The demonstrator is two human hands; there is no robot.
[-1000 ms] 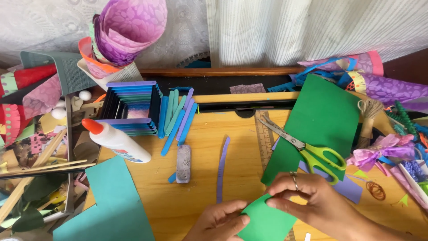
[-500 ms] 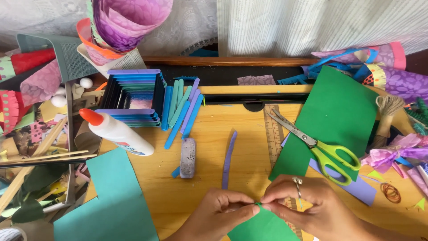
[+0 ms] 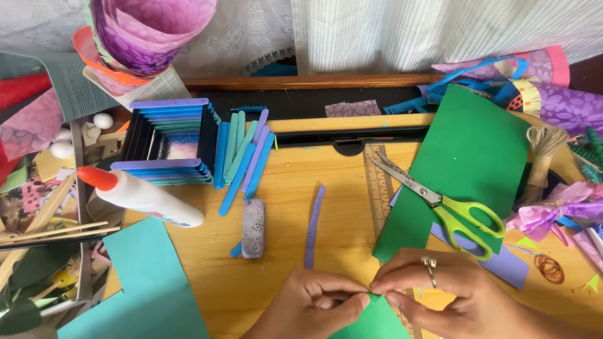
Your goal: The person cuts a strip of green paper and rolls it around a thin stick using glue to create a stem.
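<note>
A small piece of green paper [image 3: 372, 319] sits at the bottom edge of the view, low over a yellow wooden table [image 3: 276, 207], pinched at its top corner between two bare hands. The left hand [image 3: 314, 302] closes thumb and fingertips on the corner from the left, while the right hand [image 3: 447, 290], a ring on one finger, grips the same corner from the right, so the fingertips of both hands meet there. Just above the right hand lie scissors with lime-green handles [image 3: 447, 206], resting across a large green paper sheet [image 3: 466, 164] that partly covers a lilac paper piece [image 3: 502, 263] and a ruler [image 3: 378, 188] set into the table. A narrow purple paper strip [image 3: 313, 227] lies just above the left hand, and a small grey speckled block [image 3: 253, 228] sits beside it. Further left, a white glue bottle with an orange cap [image 3: 141, 194] lies on its side near a teal paper sheet [image 3: 144, 282]. Behind them stands a box built of stacked blue and purple craft sticks [image 3: 168, 141], with loose blue, teal and purple sticks [image 3: 244, 157] fanned out beside it. A few brown rubber bands [image 3: 550, 269] lie to the right, near crumpled purple tissue [image 3: 553, 210].
</note>
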